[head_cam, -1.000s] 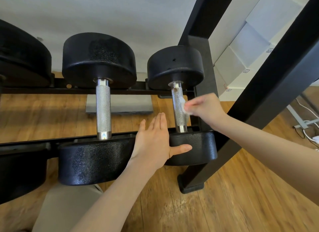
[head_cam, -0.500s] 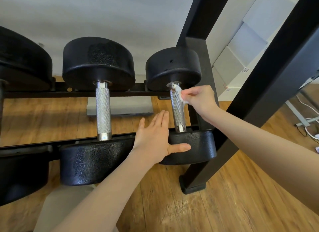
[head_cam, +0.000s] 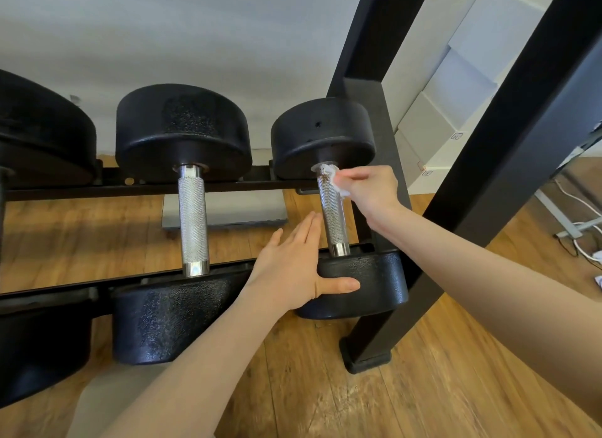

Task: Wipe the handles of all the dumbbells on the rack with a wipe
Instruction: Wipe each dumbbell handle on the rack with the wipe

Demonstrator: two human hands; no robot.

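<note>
Black dumbbells lie across two rails of a black rack [head_cam: 228, 186]. The rightmost dumbbell [head_cam: 325, 134] has a knurled steel handle [head_cam: 334, 216] with brown specks near its far end. My right hand [head_cam: 369, 191] pinches a small white wipe [head_cam: 335, 178] against the far end of that handle, just under the far head. My left hand [head_cam: 293, 268] lies flat with straight fingers against the near head [head_cam: 374, 278] of the same dumbbell, thumb across its front. A larger dumbbell [head_cam: 182, 134] with a bare handle [head_cam: 193, 222] sits to the left.
A third, bigger dumbbell [head_cam: 42, 134] is cut off at the left edge. Black rack uprights [head_cam: 488, 163] slant across the right side. White boxes [head_cam: 456, 88] are stacked behind. Cables [head_cam: 583, 242] lie on the wooden floor at right.
My right hand has slid the wipe along the rightmost handle from its middle up to the far end. The left hand has stayed against the near head.
</note>
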